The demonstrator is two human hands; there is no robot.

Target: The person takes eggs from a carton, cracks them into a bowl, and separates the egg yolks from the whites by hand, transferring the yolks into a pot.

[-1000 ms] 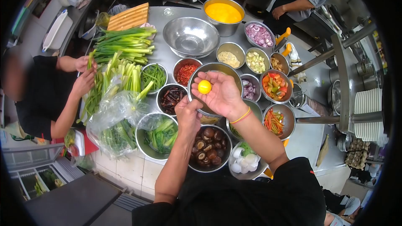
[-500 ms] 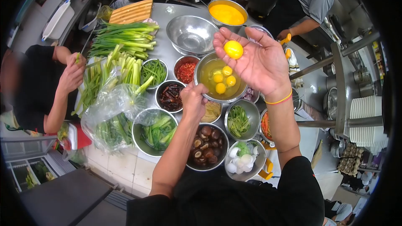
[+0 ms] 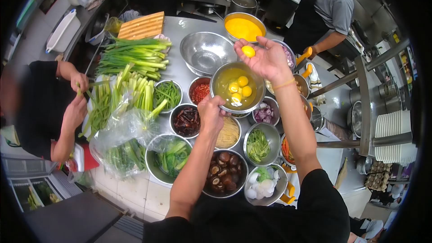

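My left hand grips the near left rim of a metal bowl. Several whole egg yolks sit in clear egg white inside it. Above the bowl's far right side, my right hand is turned palm up and cupped, with one egg yolk resting on its fingers. Just beyond that hand stands a metal pot filled with bright yellow egg. An empty perforated metal colander lies to the left of it.
Around the held bowl stand bowls of red chopped chilli, dried chillies, mushrooms, eggshells and sliced greens. Spring onions lie left. One co-worker handles greens; another stands at back right.
My right hand has moved away from me with the yolk, toward the pot of yellow egg. My left hand still holds the bowl. The whole view has tilted slightly upward.
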